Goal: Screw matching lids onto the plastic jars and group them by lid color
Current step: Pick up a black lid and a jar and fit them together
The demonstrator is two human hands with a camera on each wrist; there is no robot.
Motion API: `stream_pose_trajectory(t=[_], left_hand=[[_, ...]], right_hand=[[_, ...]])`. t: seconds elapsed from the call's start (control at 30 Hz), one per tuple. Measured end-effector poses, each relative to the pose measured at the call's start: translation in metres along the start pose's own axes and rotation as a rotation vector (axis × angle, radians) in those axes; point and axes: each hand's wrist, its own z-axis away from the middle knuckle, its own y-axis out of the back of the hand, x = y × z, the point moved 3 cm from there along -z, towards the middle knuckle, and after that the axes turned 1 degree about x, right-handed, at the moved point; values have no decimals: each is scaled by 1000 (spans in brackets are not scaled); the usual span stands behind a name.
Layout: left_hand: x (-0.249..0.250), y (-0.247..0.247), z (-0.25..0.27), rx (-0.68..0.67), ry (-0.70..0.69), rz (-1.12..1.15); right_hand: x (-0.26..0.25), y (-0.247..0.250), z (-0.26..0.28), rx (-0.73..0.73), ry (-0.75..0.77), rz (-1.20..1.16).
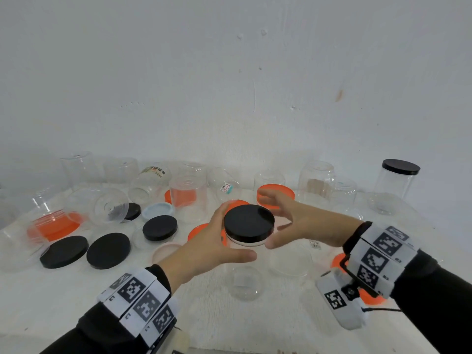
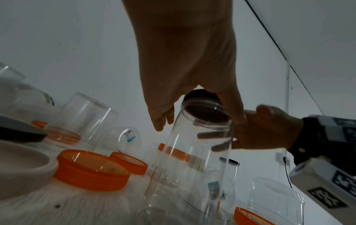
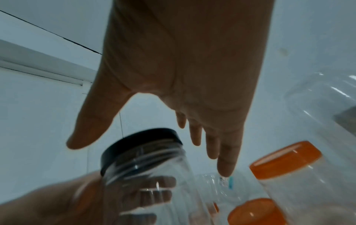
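My left hand (image 1: 217, 238) grips a clear plastic jar (image 1: 245, 279) just under its neck and holds it above the white table (image 1: 229, 323). A black lid (image 1: 249, 222) sits on the jar's mouth. My right hand (image 1: 281, 222) hovers at the lid's right side with thumb and fingers spread, apart from it. In the left wrist view the left fingers (image 2: 159, 121) wrap the jar (image 2: 198, 152) below the lid (image 2: 200, 95). The right wrist view shows the right hand (image 3: 146, 146) open above the lid (image 3: 138, 146).
Three loose black lids (image 1: 108, 250) lie at the left, with orange lids (image 1: 56, 226), a pale blue lid (image 1: 158, 210) and a pink lid (image 1: 166, 251). Several clear jars (image 1: 316, 182) stand along the wall. A black-lidded jar (image 1: 398, 180) stands back right.
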Motion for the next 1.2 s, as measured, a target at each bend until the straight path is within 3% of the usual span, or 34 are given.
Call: stream_pose_trajectory(t=[0.2,0.4,0.6,0.8,1.2], left_hand=[[-7,-11,-4,48,-32,104],[-8,-10,-2,60,-4,96],[-5,-11,0,67,10,90],[-6,-12,-2,45,-10,114],[-10,-12,-4,47,1,99]], right_hand=[[-43,-6,-18,-12,57,541],[-66,-9,-30,-155,-48,857],[-73,-10,-37,-230,-133,962],[-77,-9,-37,-276,-116,980],[-76,-9,-38,-225,-100,960]])
